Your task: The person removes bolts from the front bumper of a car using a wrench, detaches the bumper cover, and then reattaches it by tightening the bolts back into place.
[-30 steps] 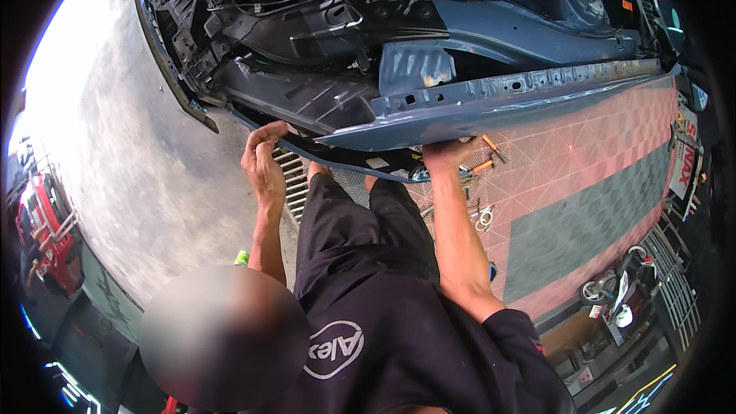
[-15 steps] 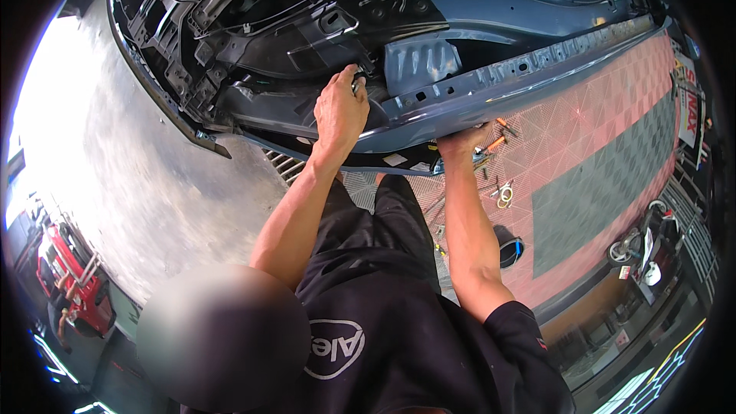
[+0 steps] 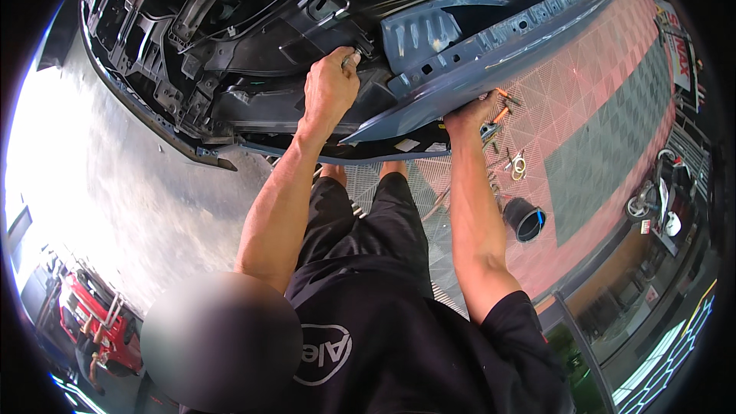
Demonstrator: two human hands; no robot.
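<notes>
Shirt print (image 3: pixel 323 353): pale lettering within an oval, black cloth.
Left hand (image 3: pixel 330 90): fingers curled narrow over black panel (image 3: pixel 268 111); contents unclear.
Blue fender (image 3: pixel 431 100): long, curved, glossy metal, right of left hand.
Right hand (image 3: pixel 468 116): against fender's outer edge; grip hidden, cannot tell.
Floor tiles (image 3: pixel 602 130): textured, pink and grey.
Sign (image 3: pixel 679 54): red-and-white, bold lettering.

Floor (image 3: pixel 146 184) at left blown white; engine bay (image 3: pixel 268 50) dim; edges bent.

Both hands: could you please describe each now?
Left hand: curled; whether it holds anything cannot be told.
Right hand: at the blue panel; open or closed cannot be told.
</notes>
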